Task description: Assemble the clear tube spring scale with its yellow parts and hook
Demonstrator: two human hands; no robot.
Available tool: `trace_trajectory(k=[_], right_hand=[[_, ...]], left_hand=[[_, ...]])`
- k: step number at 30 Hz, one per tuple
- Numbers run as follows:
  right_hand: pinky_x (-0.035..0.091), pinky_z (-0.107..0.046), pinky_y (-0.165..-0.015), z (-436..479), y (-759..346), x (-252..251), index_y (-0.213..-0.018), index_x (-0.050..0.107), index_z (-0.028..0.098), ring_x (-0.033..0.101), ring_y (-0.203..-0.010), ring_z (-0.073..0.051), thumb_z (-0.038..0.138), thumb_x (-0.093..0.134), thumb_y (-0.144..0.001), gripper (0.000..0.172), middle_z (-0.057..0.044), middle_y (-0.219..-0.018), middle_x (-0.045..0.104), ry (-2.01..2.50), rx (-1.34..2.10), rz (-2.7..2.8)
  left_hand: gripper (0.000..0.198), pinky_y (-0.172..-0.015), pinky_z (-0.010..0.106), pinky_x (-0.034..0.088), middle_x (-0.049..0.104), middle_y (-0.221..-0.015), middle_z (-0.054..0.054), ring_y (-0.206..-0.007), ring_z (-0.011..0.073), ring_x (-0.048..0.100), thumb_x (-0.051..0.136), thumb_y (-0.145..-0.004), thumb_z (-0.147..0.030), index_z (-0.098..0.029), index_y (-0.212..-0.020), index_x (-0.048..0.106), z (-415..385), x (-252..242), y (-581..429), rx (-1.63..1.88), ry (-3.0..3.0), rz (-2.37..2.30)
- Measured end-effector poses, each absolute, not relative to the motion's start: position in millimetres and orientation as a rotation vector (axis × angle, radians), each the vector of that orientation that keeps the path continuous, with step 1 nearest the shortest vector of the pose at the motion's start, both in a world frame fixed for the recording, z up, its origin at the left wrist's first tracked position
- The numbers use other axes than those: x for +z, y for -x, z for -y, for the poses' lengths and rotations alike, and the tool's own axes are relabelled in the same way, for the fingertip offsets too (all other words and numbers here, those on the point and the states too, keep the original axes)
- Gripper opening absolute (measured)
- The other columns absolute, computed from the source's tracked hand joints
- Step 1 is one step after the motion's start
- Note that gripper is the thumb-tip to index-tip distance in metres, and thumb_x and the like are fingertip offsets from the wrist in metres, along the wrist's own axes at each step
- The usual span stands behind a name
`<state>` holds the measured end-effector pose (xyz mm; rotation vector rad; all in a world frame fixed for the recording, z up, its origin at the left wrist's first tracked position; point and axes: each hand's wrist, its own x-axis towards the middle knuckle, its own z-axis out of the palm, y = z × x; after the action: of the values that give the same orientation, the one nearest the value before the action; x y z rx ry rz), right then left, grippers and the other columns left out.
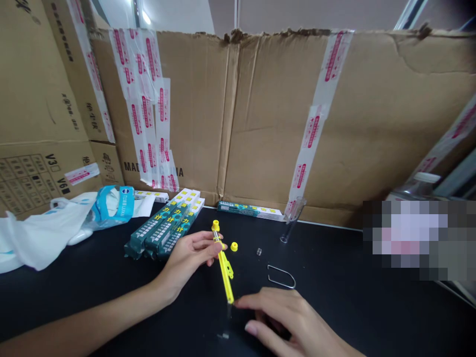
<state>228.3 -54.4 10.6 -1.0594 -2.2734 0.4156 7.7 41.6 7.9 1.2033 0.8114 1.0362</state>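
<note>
In my left hand (195, 250), closed near its upper end, is the yellow inner rod of a spring scale (225, 272), tilted, with a yellow cap and a metal spring at the top. My right hand (280, 317) is at the rod's lower end, index finger stretched out to the tip and thumb held apart. Below the tip is a small blurred metallic piece (224, 336); what it is I cannot tell. A loose yellow cap (234, 246), a small clear piece (259, 252) and a bent metal wire loop (281, 277) lie on the black table to the right.
A clear tube (292, 223) leans against the cardboard wall (275, 124). Several green-and-white spring scale boxes (167, 223) lie behind my left hand, another box (249, 210) along the wall. Left are a blue wipes pack (113, 206) and white plastic (48, 228). A capped bottle (424, 183) stands right.
</note>
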Motion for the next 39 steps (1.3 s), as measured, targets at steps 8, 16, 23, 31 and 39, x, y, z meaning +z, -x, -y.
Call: trace_trajectory(k=[8, 16, 23, 31, 39], right_hand=[[0.057, -0.025, -0.071, 54.1, -227.2, 10.0, -0.112, 0.07, 0.023, 0.075, -0.078, -0.017, 0.025, 0.046, -0.103, 0.025, -0.003, -0.092, 0.078, 0.985, 0.378, 2.369], [0.056, -0.026, -0.07, 54.5, -229.6, 10.8, -0.111, 0.069, 0.021, 0.074, -0.077, -0.017, 0.02, 0.046, -0.102, 0.024, -0.003, -0.092, 0.078, 0.974, 0.377, 2.362], [0.056, -0.026, -0.072, 54.2, -229.4, 10.7, -0.112, 0.069, 0.021, 0.075, -0.077, -0.017, 0.016, 0.049, -0.1, 0.024, -0.003, -0.094, 0.078, 0.96, 0.408, 2.344], [0.047, -0.021, -0.05, 45.8, -231.5, 0.0, -0.112, 0.065, 0.024, 0.061, -0.051, -0.013, 0.033, 0.047, -0.101, 0.023, 0.005, -0.061, 0.062, 1.243, 0.595, 1.839], [0.051, -0.03, -0.069, 27.1, -248.6, -7.5, -0.11, 0.062, 0.026, 0.063, -0.072, -0.017, 0.034, 0.052, -0.099, 0.017, 0.0, -0.081, 0.064, 1.36, 0.329, 1.716]], left_hand=[[0.03, -0.084, 0.031, 0.049, 0.077, -0.101, 0.012, -0.096, 0.0229, 0.067, 0.076, -0.082, -0.034, -0.012, -0.102, 0.075, -42.8, 8.6, -5.8, 0.973, -1.173, -0.78], [0.032, -0.091, 0.034, 0.047, 0.078, -0.102, 0.009, -0.107, 0.0263, 0.067, 0.075, -0.082, -0.038, -0.016, -0.105, 0.077, -36.9, 14.3, -8.3, 0.961, -1.284, -0.784], [0.047, -0.067, 0.026, 0.047, 0.076, -0.084, 0.008, -0.072, 0.0162, 0.065, 0.076, -0.081, -0.041, -0.01, -0.116, 0.069, -35.4, 15.4, -9.1, 0.877, -1.22, -0.781], [0.033, -0.064, 0.027, 0.05, 0.069, -0.068, 0.002, -0.062, 0.015, 0.062, 0.069, -0.084, -0.038, -0.013, -0.106, 0.062, -38.1, 11.5, -8.9, 0.893, -1.206, -0.734], [0.028, -0.056, 0.021, 0.041, 0.055, -0.062, -0.005, -0.057, 0.01, 0.05, 0.066, -0.088, -0.042, -0.016, -0.099, 0.061, -32.8, 8.9, -11.6, 0.921, -1.421, -0.747]])
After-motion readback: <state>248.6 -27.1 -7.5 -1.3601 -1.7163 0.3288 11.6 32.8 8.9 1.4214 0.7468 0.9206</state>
